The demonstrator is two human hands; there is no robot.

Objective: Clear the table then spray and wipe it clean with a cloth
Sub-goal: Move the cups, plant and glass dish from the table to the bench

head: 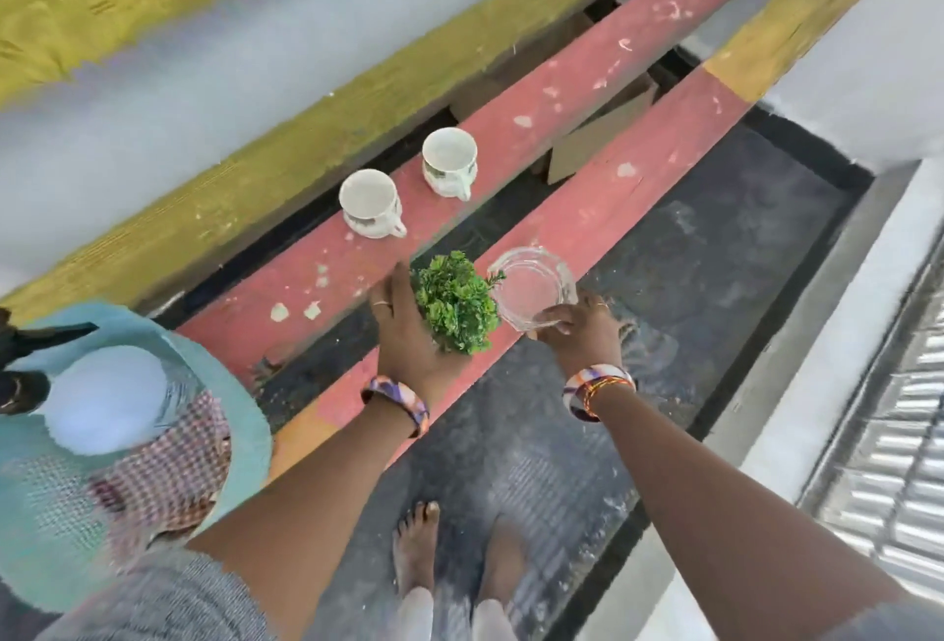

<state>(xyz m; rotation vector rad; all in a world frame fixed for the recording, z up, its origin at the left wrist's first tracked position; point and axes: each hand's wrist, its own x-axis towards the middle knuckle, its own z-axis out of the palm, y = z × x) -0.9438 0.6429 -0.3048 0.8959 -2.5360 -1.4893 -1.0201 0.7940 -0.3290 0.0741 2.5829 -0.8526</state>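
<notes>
Bare feet (416,546) nearest, on a dark mat (664,293) seen between the slats. Both arms stretched forward, a patterned bangle (396,403) on each wrist. Left hand (408,334) cupped around a small green plant (456,306) — fingers on its left side, palm under it. Right hand (582,329) gripping the near rim of a clear glass dish (531,290), thumb over the edge. Plant and dish side by side, touching, over the near pink slat of the counter (638,140). Two white cups (370,203) upright and empty on the far pink slat, handles toward the near side, well apart from the hands. At near left, a teal basin (245,400) with a checked cloth (173,461) and a spray bottle (102,398) — blurred.
</notes>
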